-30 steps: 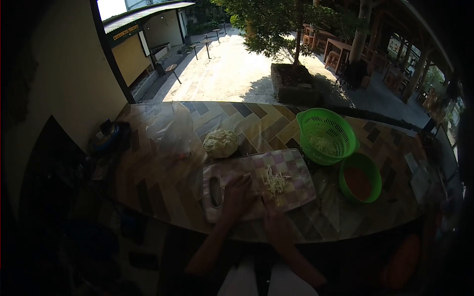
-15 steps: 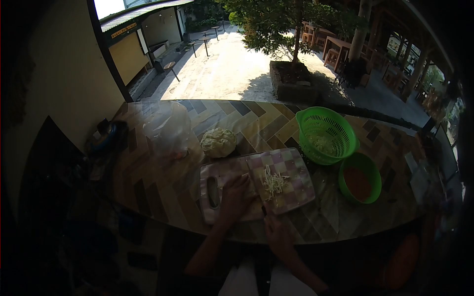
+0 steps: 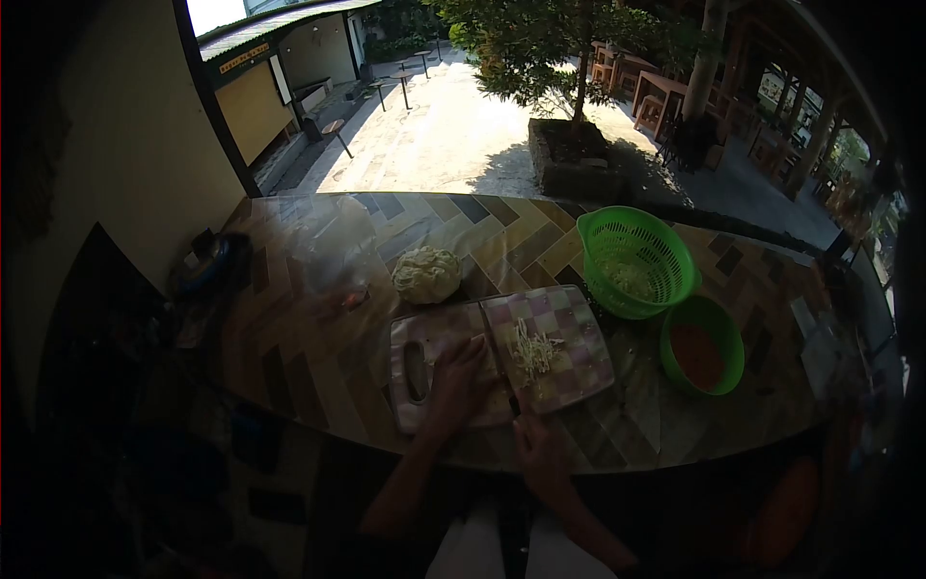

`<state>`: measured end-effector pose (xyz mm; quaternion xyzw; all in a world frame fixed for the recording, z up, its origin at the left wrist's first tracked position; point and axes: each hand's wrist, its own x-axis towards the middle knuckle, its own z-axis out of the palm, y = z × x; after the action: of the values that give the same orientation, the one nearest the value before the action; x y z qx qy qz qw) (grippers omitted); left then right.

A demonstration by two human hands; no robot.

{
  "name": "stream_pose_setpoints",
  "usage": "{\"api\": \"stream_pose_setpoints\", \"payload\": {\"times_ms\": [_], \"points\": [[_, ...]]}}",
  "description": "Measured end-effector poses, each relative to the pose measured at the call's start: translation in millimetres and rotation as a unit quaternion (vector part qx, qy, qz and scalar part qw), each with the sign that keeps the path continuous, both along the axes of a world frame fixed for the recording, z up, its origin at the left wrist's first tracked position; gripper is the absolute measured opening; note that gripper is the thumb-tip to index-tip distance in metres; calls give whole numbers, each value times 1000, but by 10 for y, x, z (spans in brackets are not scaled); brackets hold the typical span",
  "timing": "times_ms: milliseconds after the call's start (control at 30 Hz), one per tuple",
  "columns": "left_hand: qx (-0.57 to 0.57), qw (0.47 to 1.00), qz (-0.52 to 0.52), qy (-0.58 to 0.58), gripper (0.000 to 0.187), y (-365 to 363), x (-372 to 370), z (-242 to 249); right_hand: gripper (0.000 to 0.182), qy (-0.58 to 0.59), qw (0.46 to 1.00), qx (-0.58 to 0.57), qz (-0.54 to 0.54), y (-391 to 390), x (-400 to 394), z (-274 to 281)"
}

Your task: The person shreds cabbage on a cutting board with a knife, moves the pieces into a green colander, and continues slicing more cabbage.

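Note:
A checkered cutting board (image 3: 579, 328) lies on the table in front of me. My left hand (image 3: 460, 378) rests on its left half, fingers bunched over a pale piece that is mostly hidden. In my right hand (image 3: 540, 444), at the board's near edge, is a knife (image 3: 513, 404); its blade runs up across the board, beside the left fingertips. Thin pale shreds (image 3: 534, 351) lie in a small pile right of the blade. Behind the board sits a pale, round cabbage-like head (image 3: 426, 275).
A green colander (image 3: 680, 253) with pale shreds inside stands at the back right. Nearer is a green bowl (image 3: 733, 359) with orange contents. A clear plastic bag (image 3: 338, 236) lies at the back left of the patterned table (image 3: 299, 376). Dark items sit at far left.
The knife and my right hand have shifted slightly up and left. The plastic bag looks flatter. My left hand stays in nearly the same place.

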<state>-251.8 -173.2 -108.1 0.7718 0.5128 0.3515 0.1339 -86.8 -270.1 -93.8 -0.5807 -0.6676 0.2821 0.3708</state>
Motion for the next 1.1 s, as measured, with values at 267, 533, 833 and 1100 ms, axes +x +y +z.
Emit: {"api": "stream_pose_setpoints", "payload": {"times_ms": [267, 533, 833, 1100], "points": [[0, 1000, 5, 9, 52, -30, -1, 16, 48, -126, 987, -104, -11, 64, -79, 124], [3, 1000, -9, -10, 51, -9, -40, -72, 50, 0, 999, -52, -4, 143, 77, 291], [-16, 999, -1, -30, 53, -35, -17, 64, 54, -49, 996, -75, 17, -9, 19, 116], [-13, 1000, -3, -17, 51, -11, -34, 18, 56, -109, 987, -108, 37, 125, -55, 302]]}}
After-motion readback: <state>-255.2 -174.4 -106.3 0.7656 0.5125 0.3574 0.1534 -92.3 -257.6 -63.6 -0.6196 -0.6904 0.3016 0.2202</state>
